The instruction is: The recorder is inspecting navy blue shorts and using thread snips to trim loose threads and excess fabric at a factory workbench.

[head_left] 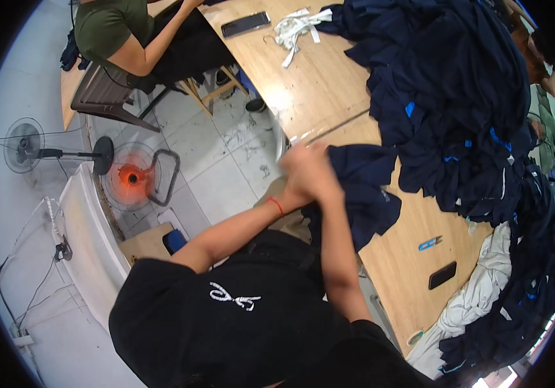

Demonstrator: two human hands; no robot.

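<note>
Head view: the left hand point(297, 169) and the right hand point(319, 181) meet at the near edge of the wooden table point(319, 84), pressed against each other and blurred, so I cannot tell whether the fingers pinch or merely bunch the cloth. A dark navy garment point(365, 187) starts right at the hands: it spreads away from them to the person's right and hangs down over the table edge just below them. A red band point(276, 205) circles the left wrist, just behind the grip.

Beyond the garment, farther right of the hands, a big heap of navy garments point(458, 97) with small blue tags covers much of the table. Well below and right of the grip lie blue snips point(429, 244) and a black phone point(442, 275), next to white cloth point(478, 291). Far ahead of the hands lie white strips point(297, 29) and a second phone point(245, 24), near another person in a green top point(106, 26) who sits at the table. Left of the grip, on the floor, stands a fan with an orange centre point(128, 176).
</note>
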